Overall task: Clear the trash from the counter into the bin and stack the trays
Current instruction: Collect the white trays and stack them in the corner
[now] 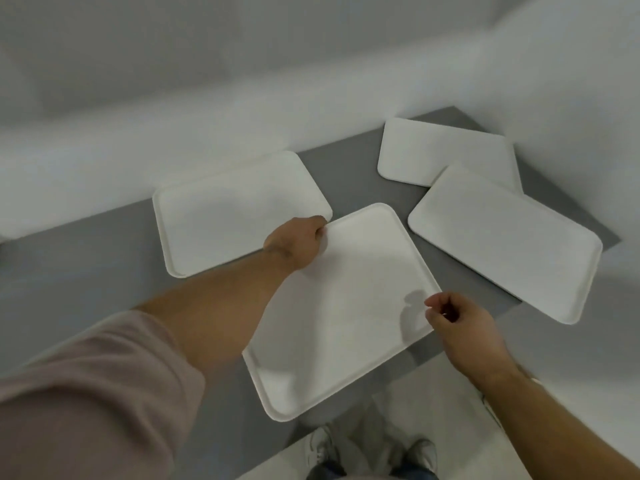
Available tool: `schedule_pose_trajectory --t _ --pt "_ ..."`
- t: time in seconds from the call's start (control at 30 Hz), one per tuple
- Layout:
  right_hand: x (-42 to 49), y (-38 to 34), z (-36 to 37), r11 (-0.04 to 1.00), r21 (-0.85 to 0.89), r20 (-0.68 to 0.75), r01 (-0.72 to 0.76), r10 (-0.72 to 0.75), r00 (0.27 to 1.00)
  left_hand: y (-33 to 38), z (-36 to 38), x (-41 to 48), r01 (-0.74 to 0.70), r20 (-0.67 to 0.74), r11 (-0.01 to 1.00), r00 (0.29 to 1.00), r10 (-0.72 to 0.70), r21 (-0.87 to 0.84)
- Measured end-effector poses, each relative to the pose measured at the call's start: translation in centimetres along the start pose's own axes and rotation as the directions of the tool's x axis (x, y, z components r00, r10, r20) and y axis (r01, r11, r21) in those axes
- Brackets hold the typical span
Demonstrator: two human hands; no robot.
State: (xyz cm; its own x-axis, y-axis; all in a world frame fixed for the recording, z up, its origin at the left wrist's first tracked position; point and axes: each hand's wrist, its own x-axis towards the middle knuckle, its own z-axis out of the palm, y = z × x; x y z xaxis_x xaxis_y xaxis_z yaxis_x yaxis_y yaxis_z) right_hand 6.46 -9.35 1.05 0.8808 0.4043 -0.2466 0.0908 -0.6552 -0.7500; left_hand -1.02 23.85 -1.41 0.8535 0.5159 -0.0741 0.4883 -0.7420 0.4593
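Note:
Four empty white trays lie on a grey counter (104,258). The near tray (346,306) lies at an angle in front of me. My left hand (298,244) is closed over its far left edge, right beside the corner of the left tray (235,209). My right hand (464,330) is at the near tray's right edge, thumb and forefinger curled and slightly apart over the rim; whether they pinch it is unclear. At the right lies another tray (505,244), overlapping the corner of the far tray (440,150). No trash or bin is in view.
A white wall (207,81) runs behind the counter and another closes its right end. The right tray sticks out over the counter's front edge. My shoes (374,452) and pale floor show below that edge.

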Motion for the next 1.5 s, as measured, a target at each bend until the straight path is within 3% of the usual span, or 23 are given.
schedule_pose_trajectory --t 0.1,0.2,0.3,0.5,0.6,0.73,0.8,0.87,0.97,1.1,1.3,1.5 --pt "0.2 2.1 0.8 0.959 -0.281 0.007 0.037 -0.036 0.999 0.4 1.6 1.2 -0.013 0.083 1.0 0.996 0.014 -0.008" --pt "1.3 3.9 1.0 0.839 -0.53 0.042 0.122 -0.118 0.992 0.5 3.0 1.7 -0.015 0.087 1.0 0.996 0.014 0.009" --pt "3.5 4.5 0.4 0.752 -0.642 0.115 0.15 -0.099 0.988 1.1 4.0 2.2 -0.038 0.074 0.998 0.997 0.035 0.04" --pt "6.6 4.9 0.5 0.757 -0.627 0.176 0.187 -0.096 0.98 1.1 4.0 1.3 -0.039 0.033 0.999 0.999 0.039 0.012" --pt "7.3 5.0 0.7 0.737 -0.632 0.199 0.24 -0.145 0.969 0.6 3.8 -1.8 -0.019 -0.108 1.0 0.994 0.021 0.019" --pt "8.6 4.8 0.7 0.743 -0.603 0.228 0.291 -0.189 0.955 -1.1 4.0 -9.2 0.286 -0.305 0.952 0.921 -0.243 0.105" --pt "9.2 4.7 0.7 0.745 -0.587 0.247 0.316 -0.207 0.947 -1.7 4.3 -12.7 0.485 -0.284 0.874 0.843 -0.457 0.033" --pt "9.9 4.6 0.5 0.743 -0.586 0.27 0.324 -0.198 0.942 -1.7 4.8 -14.8 0.594 -0.247 0.797 0.76 -0.601 -0.111" --pt "10.6 4.4 0.3 0.74 -0.584 0.295 0.334 -0.19 0.936 -1.4 5.4 -15.8 0.603 -0.244 0.758 0.718 -0.652 -0.248" --pt "11.3 4.4 -0.1 0.786 -0.535 0.326 0.311 -0.148 0.934 -1.7 5.3 -15.4 0.652 -0.232 0.717 0.678 -0.697 -0.247" --pt "11.3 2.9 -0.7 0.749 -0.594 0.375 0.294 -0.065 0.925 -2.0 3.7 -15.1 0.66 -0.105 0.675 0.685 -0.721 -0.328" --pt "7.6 0.1 1.7 0.756 -0.543 0.29 0.364 -0.238 0.927 -6.7 -0.6 -13.9 0.591 -0.236 0.746 0.712 -0.661 -0.308"
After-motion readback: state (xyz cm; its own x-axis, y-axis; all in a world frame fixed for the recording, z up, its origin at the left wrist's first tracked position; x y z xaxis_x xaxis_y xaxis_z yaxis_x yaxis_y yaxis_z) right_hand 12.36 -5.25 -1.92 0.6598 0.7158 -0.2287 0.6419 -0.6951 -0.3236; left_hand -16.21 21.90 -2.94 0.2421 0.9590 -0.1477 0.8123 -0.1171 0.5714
